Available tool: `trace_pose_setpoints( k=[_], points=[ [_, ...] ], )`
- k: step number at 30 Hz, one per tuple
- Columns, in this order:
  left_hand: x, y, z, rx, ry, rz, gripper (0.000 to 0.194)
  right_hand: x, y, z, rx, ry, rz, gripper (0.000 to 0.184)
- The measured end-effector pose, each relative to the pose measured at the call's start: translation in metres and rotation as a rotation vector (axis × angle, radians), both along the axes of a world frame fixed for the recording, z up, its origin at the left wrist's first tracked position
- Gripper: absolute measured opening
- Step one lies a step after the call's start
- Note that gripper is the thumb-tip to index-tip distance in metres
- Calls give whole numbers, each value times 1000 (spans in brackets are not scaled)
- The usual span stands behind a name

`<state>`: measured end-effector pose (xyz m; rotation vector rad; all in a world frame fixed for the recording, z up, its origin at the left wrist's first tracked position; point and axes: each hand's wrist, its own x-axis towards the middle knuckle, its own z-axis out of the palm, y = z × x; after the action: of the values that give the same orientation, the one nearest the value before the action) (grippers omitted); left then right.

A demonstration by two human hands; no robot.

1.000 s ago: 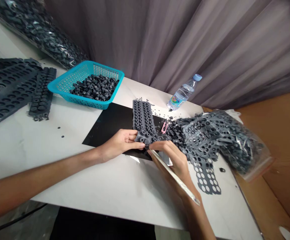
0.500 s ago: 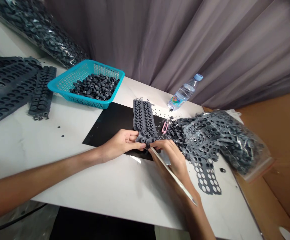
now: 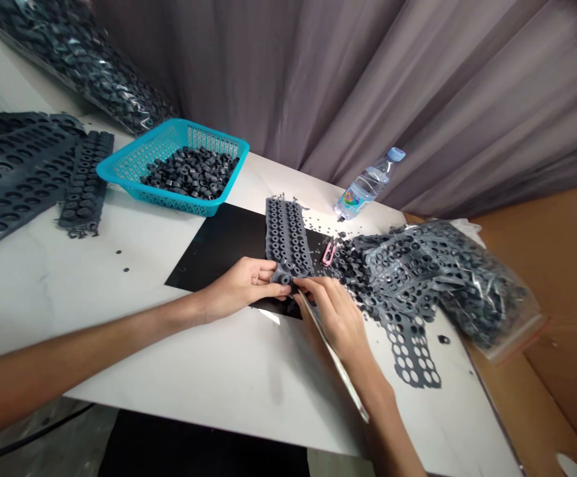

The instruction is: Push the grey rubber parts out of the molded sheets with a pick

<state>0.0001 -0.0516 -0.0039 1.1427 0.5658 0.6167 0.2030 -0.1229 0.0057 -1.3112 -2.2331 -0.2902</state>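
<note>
My left hand (image 3: 242, 286) pinches the near left edge of a grey rubber strip (image 3: 288, 232) with rows of round, holed bumps. The strip's near end is bent up toward me, and its far part lies flat on a black mat (image 3: 213, 248). In my right hand (image 3: 335, 315) is a long, slim, pale tool like a pair of tweezers (image 3: 340, 371), its back end slanting down past the wrist. The tool's tip is at the near right corner of the strip, partly hidden by my fingers. Pink-handled snips (image 3: 328, 252) lie just right of the strip.
A blue basket (image 3: 161, 204) of small black rubber rings stands at the back left. Rubber sheets (image 3: 14, 172) lie further left. To the right are punched-out sheet scraps (image 3: 407, 278), a clear bag (image 3: 491, 305) and a water bottle (image 3: 367, 185). Black bits dot the white table (image 3: 209, 371).
My right hand has shifted slightly left, and the tool's back end has swung left and a little down. My left hand keeps its hold on the strip.
</note>
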Motion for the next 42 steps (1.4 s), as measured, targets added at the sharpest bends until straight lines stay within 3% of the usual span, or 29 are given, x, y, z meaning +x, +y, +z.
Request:
trace_pose_setpoints(
  k=[4,8,13,23,32,38,42],
  points=[
    [0,0,1,-2,-8,-13,28,-5,0,0,42,-31,-127,20],
    [-1,0,2,20,31,-30,30,-3,0,-4,-24,161,-256,24],
    [1,0,1,-1,-9,-21,33,-7,-2,-5,-108,231,-139,24],
    [-1,-3,2,-2,19,-14,30,-5,-7,9,-333,380,-3,18],
    [0,-2,-4,11,62,2,25,-3,-10,13,-462,450,-12,17],
    [0,-1,0,60,133,73,19,-13,-11,6,-424,626,-206,19],
    [-2,2,3,18,111,48,23,-14,-11,6,-380,545,-111,19]
  ],
)
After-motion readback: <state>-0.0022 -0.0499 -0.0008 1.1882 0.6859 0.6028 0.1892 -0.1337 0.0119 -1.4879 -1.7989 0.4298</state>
